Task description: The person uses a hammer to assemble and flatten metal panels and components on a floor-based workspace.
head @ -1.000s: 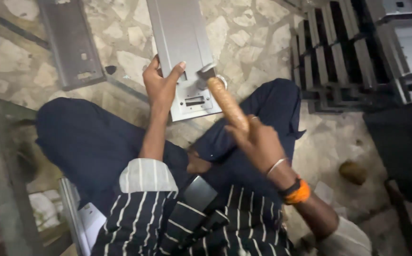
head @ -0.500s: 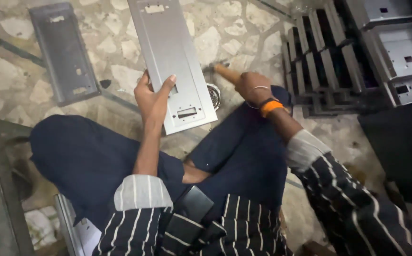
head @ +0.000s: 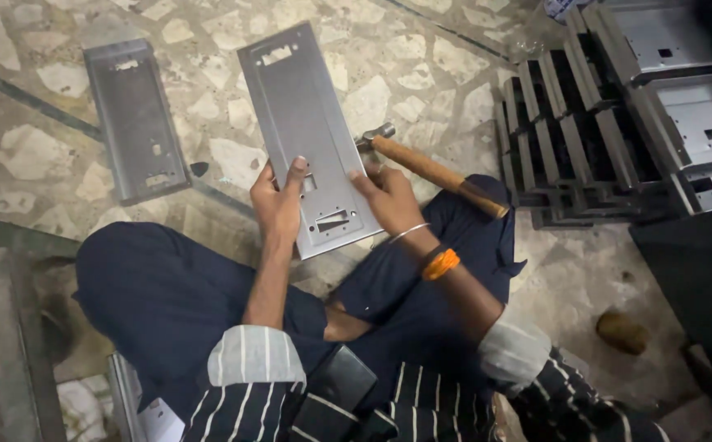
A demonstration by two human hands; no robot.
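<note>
A long grey metal plate [head: 307, 139] with cut-outs is held tilted above the person's crossed legs. The left hand [head: 278, 200] grips its lower left edge, thumb on the face. The right hand [head: 388, 196] holds its lower right edge. Just right of the plate a wooden-handled hammer [head: 429, 168] rests on the knee. Left of the plate a second plate [head: 135, 119] lies on the floor [head: 421, 74]; well right, stacked metal housings [head: 618, 123].

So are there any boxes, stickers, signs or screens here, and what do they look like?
None that I can make out.
The left hand and right hand hold a plain grey metal plate with cut-out holes.
A wooden-handled hammer lies beside the right hand.
</note>
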